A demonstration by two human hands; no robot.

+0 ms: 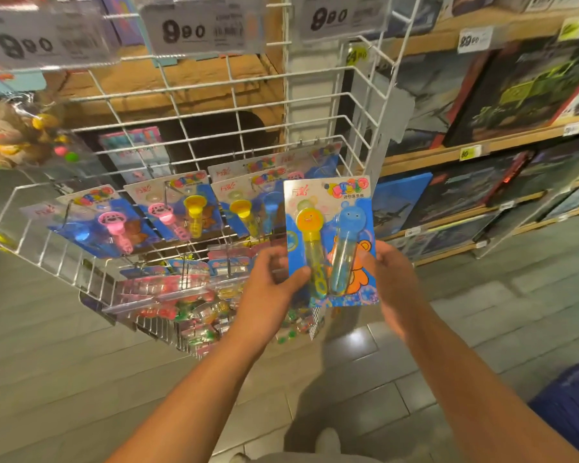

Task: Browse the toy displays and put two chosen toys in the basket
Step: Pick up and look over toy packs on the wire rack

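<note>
Warm dim light — blurred, warped edges

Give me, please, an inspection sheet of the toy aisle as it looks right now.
Surface: white wire rack with hooks; grey tiled floor below.
Job's things: bubble wand pack, one yellow and one blue wand, held upright in front of the rack; a blue object at lower right may be the basket, cannot tell.
Clutter: similar hanging packs; bagged small toys lower down; price tags above.
Grippers: left hand and right hand both grip the pack's lower edges.
Cables: nothing seen.
Surroundings: wooden shelves of boxed toys on the right.
</note>
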